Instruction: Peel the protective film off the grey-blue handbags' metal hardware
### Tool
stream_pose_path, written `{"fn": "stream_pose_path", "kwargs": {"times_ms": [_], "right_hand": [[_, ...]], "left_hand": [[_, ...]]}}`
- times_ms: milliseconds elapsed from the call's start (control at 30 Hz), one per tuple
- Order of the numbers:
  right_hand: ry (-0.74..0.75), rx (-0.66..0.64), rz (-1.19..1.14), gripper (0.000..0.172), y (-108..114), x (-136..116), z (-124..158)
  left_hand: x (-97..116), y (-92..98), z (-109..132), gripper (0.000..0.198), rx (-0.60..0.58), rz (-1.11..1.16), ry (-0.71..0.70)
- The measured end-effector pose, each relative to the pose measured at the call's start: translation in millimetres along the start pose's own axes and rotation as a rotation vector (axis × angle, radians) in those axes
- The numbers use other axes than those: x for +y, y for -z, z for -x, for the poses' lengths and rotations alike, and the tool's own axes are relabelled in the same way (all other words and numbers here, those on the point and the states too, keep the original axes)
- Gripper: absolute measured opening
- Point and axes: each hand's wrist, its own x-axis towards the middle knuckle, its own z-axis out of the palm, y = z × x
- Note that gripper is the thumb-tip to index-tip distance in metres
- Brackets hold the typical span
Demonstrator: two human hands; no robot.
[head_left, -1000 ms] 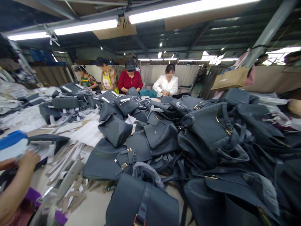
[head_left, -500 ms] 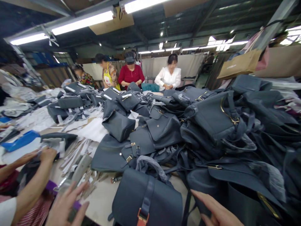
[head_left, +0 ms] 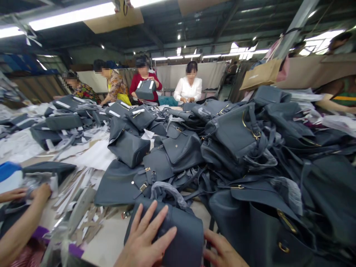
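Observation:
A dark blue-grey backpack with a flap lies on the table right in front of me, its plastic-wrapped top handle arching at the far side. Across the flap's left half my left hand rests flat, open, with fingers spread. It covers most of the strap and buckle. At the bag's right edge is my right hand, fingers extended and apart, the tips touching or very near the side. Its lower fingers are partly hidden.
More dark bags are heaped beyond and to the right. Paper strips and offcuts litter the table at left. A co-worker's arms handle a bag at far left. Several people work across the table, one holding up a bag.
My left hand has moved right, from beside the backpack onto its flap. My right hand has come to the bag's right edge. The view has swung right; a person across lifts a bag.

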Motion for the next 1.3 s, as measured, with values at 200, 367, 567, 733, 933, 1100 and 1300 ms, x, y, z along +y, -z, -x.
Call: {"fn": "stream_pose_path", "kwargs": {"times_ms": [200,367,567,733,933,1100,1300], "right_hand": [[-0.122,-0.111,-0.543,0.039,11,-8,-8],[-0.191,0.022,-0.727,0.052,1,-11,-14],[-0.177,0.167,-0.811,0.047,-16,-17,-20],[-0.142,0.110,-0.819,0.046,-7,-38,-12],[-0.036,0.185,-0.823,0.041,-2,-47,-10],[0.004,0.213,-0.895,0.042,-5,-45,-12],[-0.058,0.295,-0.873,0.046,-9,-52,-15]], "left_hand": [[-6,-25.9,-25,0.088,-0.100,-0.131,0.183],[-14,-31.8,-18,0.089,-0.080,-0.089,0.197],[-8,-38.3,-17,0.084,-0.029,0.027,0.110],[5,-24.9,-50,0.061,-0.203,0.241,-0.051],[28,-9.9,-91,0.041,-0.252,0.299,0.038],[35,-19.7,-105,0.016,-0.240,0.282,0.121],[27,-24.4,-104,0.011,-0.289,0.380,0.194]]}}
